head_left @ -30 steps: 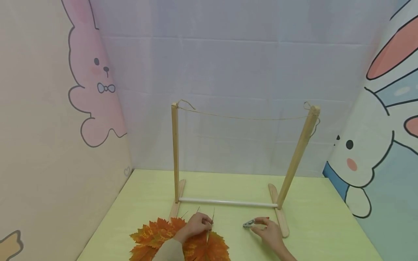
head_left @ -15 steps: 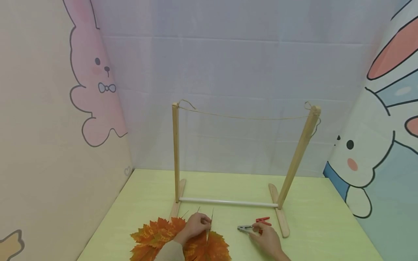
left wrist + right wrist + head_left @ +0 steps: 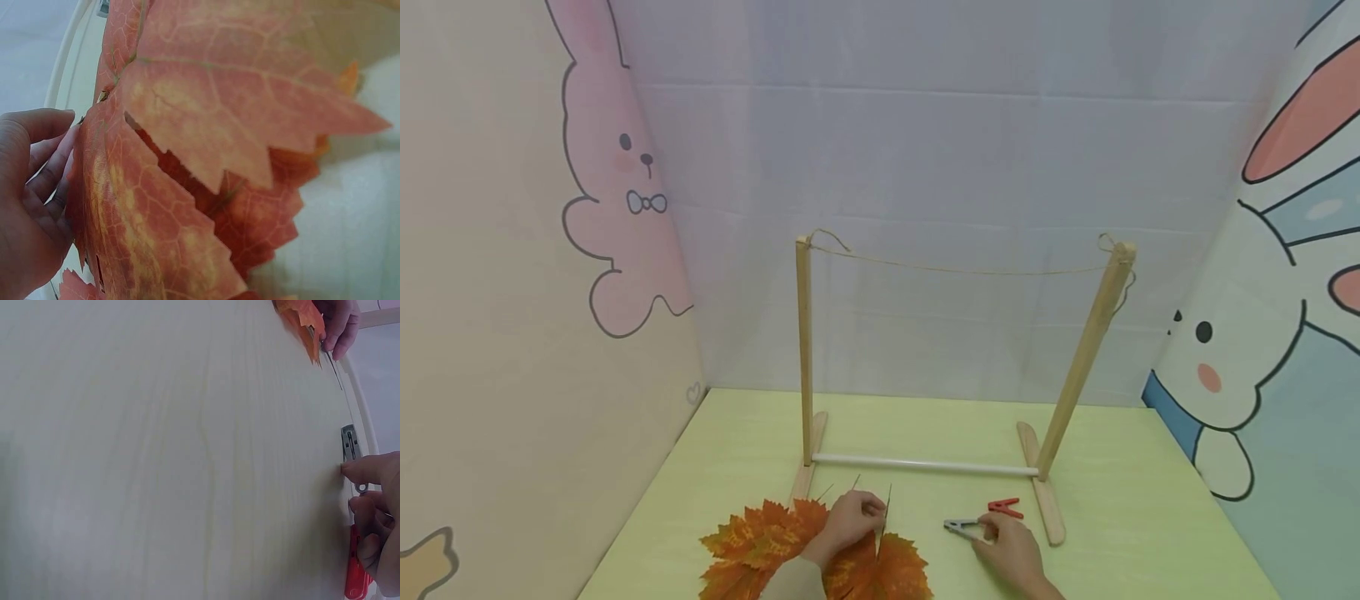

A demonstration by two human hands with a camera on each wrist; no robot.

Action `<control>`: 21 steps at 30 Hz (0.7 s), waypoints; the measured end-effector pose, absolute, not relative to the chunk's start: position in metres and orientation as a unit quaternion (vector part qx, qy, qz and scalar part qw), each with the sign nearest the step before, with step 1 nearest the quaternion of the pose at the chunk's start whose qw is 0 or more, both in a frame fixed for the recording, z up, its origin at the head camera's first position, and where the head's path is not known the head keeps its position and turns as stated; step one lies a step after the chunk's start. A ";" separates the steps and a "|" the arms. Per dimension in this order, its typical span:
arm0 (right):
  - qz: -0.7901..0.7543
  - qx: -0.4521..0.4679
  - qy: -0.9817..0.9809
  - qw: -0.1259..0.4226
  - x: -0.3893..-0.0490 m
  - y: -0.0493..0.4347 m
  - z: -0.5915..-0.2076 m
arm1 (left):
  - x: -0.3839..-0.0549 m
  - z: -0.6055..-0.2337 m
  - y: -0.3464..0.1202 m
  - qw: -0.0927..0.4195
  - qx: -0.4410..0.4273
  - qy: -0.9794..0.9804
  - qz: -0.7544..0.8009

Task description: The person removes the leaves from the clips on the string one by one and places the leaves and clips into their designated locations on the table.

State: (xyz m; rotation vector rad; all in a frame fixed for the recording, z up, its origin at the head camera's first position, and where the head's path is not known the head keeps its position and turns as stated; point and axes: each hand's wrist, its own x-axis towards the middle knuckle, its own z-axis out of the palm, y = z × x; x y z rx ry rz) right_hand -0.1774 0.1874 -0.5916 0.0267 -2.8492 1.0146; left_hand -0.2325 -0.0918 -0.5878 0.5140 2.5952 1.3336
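Observation:
My left hand (image 3: 852,521) pinches the thin dark stem (image 3: 888,504) of an orange maple leaf (image 3: 891,571). In the left wrist view, the thumb and fingers of my left hand (image 3: 31,187) meet at the edge of the reddish leaf (image 3: 144,212), whose blades cover much of that view. My right hand (image 3: 1013,550) pinches a grey clothespin (image 3: 961,525) at its handle end, low over the table, with the jaws pointing left. Just beyond those fingers lies a red clothespin (image 3: 1004,507). The right wrist view shows the grey clothespin (image 3: 350,442) between thumb and finger.
More orange maple leaves (image 3: 760,537) lie in a pile at the left. Behind the hands stands a wooden frame with two posts (image 3: 803,350), a string (image 3: 955,271) tied between their tops and a white rod (image 3: 925,464) along the bottom. The table (image 3: 1112,467) is pale yellow.
My right hand has shifted slightly left and down with the grey clothespin. The red clothespin, mostly hidden by the fingers earlier, now shows beyond them. My left hand stays on the leaf stem.

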 end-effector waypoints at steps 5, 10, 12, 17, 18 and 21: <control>0.328 0.015 -0.943 0.059 -0.178 0.187 -0.592 | -0.231 -0.586 -0.092 0.081 0.173 0.875 0.445; 0.328 0.017 -0.943 0.046 -0.178 0.188 -0.591 | -0.230 -0.588 -0.091 0.085 0.168 0.874 0.448; 0.325 0.019 -0.945 0.044 -0.179 0.188 -0.591 | -0.230 -0.589 -0.091 0.087 0.168 0.873 0.449; 0.318 0.026 -0.947 0.043 -0.178 0.188 -0.590 | -0.230 -0.589 -0.091 0.083 0.170 0.877 0.441; 0.317 0.030 -0.947 0.045 -0.177 0.188 -0.588 | -0.231 -0.588 -0.092 0.078 0.168 0.879 0.439; 0.314 0.042 -0.947 0.055 -0.176 0.189 -0.580 | -0.233 -0.585 -0.092 0.042 0.159 0.887 0.431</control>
